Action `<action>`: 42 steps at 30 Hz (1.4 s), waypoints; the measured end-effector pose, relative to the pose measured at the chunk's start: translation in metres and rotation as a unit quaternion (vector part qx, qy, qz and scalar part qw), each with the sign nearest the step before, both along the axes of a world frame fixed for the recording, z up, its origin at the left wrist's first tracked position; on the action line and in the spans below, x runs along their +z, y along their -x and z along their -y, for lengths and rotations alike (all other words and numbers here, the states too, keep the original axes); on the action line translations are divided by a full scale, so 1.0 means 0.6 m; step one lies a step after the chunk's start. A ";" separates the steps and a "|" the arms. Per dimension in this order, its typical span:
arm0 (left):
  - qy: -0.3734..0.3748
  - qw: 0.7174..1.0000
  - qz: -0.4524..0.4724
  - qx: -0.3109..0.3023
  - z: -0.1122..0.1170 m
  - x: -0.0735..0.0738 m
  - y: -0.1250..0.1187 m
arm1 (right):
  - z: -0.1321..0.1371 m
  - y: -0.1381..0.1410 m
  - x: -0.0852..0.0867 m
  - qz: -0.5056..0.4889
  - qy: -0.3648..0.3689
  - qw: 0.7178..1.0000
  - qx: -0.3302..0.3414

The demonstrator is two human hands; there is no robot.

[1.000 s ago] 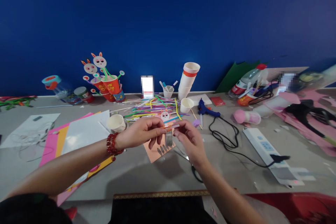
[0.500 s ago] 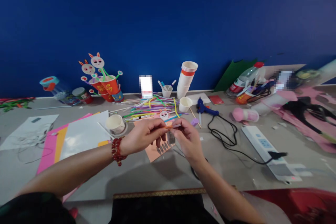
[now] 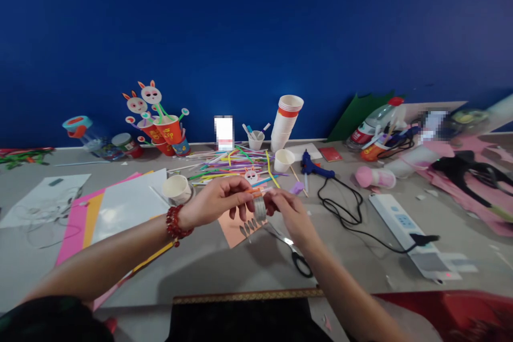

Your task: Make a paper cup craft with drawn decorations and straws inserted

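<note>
My left hand (image 3: 218, 200) and my right hand (image 3: 289, 211) meet above the grey table (image 3: 224, 267). Between their pinched fingertips I hold a short orange straw piece (image 3: 256, 191). A small roll of clear tape (image 3: 260, 207) hangs just under it, gripped between the two hands. Below them lies a salmon paper sheet (image 3: 236, 227) with small leaf cut-outs. Black-handled scissors (image 3: 294, 256) lie on the table under my right wrist. A red bead bracelet circles my left wrist.
Coloured straws (image 3: 232, 164) are scattered behind my hands, with paper cups (image 3: 176, 188), a cup stack (image 3: 286, 120) and bunny cup crafts (image 3: 160, 120). A blue glue gun (image 3: 315, 166) and power strip (image 3: 401, 222) lie right. Pink, yellow and white sheets (image 3: 120, 206) lie left.
My hands have drawn closer together and dropped slightly. The tape roll now sits tight between them, and the scissors show beneath my right wrist.
</note>
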State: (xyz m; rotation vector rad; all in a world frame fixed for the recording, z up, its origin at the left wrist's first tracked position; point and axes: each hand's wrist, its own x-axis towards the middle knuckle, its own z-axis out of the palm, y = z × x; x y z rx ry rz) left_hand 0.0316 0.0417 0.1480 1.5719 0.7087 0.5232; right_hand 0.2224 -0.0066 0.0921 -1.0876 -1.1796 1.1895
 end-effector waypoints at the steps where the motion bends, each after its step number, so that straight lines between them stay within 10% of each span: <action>1: 0.000 1.000 -0.002 -0.002 0.000 0.000 0.001 | -0.002 -0.001 -0.003 -0.005 0.018 1.000 0.013; 10: -0.063 0.995 -0.059 -0.048 0.005 0.008 0.002 | -0.022 0.002 0.001 -0.061 0.162 0.981 0.083; 24: -0.337 0.934 -0.119 -0.011 0.022 -0.002 0.010 | -0.017 0.006 0.041 -0.054 0.052 0.997 0.023; 33: -0.020 0.999 0.004 0.034 0.017 -0.003 0.011 | -0.015 -0.002 0.029 -0.003 -0.031 0.998 0.058; 42: 0.035 0.998 0.037 0.023 0.014 -0.014 0.018 | -0.013 -0.006 0.014 0.119 -0.104 0.985 0.070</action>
